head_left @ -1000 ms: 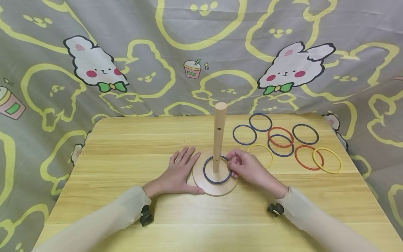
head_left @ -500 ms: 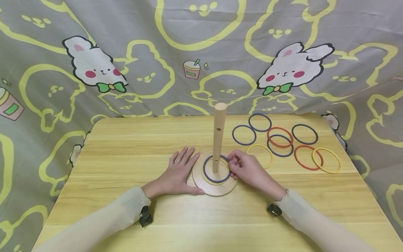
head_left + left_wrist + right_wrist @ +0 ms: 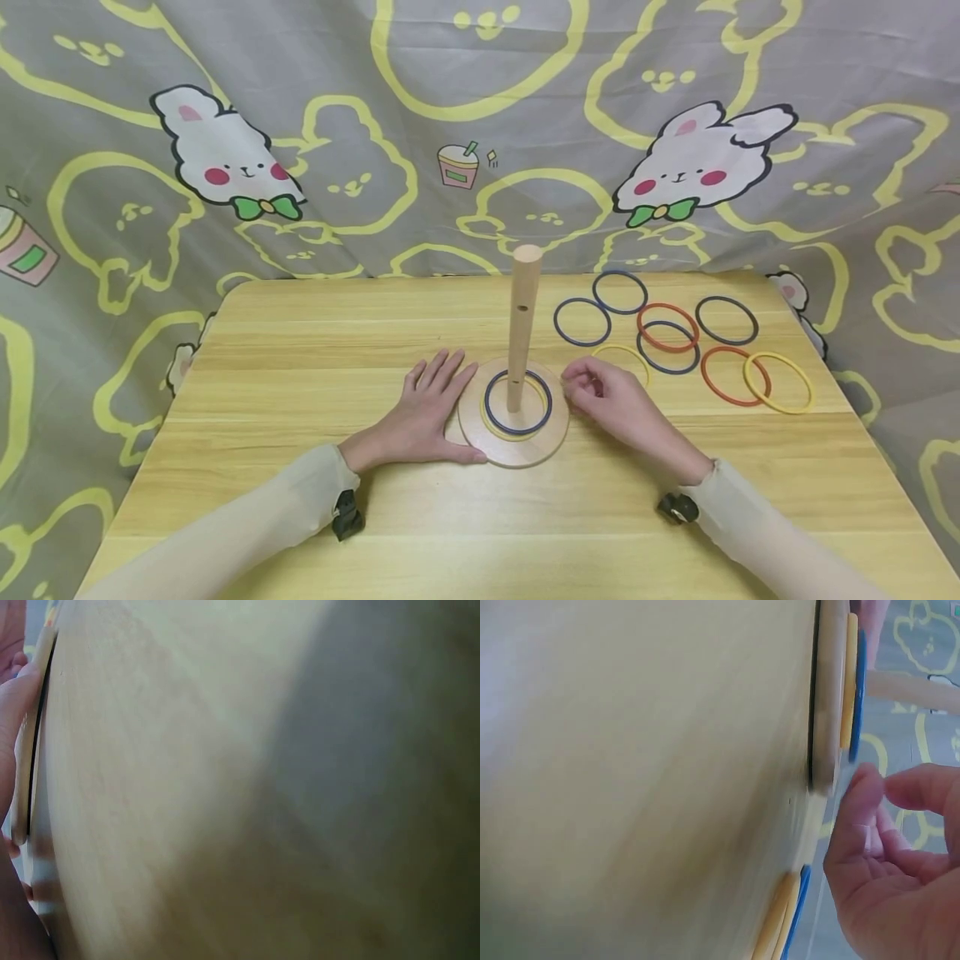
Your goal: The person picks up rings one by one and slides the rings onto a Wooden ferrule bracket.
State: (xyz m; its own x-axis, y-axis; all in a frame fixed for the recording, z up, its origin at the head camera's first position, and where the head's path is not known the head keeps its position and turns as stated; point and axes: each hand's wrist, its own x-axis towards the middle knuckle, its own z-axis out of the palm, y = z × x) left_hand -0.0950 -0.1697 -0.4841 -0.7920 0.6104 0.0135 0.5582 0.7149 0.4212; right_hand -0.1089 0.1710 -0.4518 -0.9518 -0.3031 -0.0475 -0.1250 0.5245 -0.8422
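A wooden post (image 3: 522, 333) rises from a round wooden base (image 3: 517, 452) near the middle of the table. Around its foot lies a blue ring (image 3: 517, 432) on top of a yellow ring (image 3: 497, 432); the right wrist view shows this blue ring (image 3: 859, 697) above the yellow ring (image 3: 848, 690). My left hand (image 3: 427, 412) lies spread at the left of the base, its thumb and forefinger at the rim. Just right of the base is my right hand (image 3: 611, 396), fingers loosely bent and holding nothing. In the right wrist view its fingertips stand apart from the rings.
To the right on the table (image 3: 262, 375) lie several loose rings: blue rings (image 3: 582, 343), red rings (image 3: 705, 375), a dark ring (image 3: 727, 341) and yellow rings (image 3: 795, 410), some overlapping. A patterned curtain (image 3: 337, 125) hangs behind the table.
The blue ring has settled lower around the post, with the yellow ring now visible under it. My right hand has let go and moved slightly right. The left hand has stayed put.
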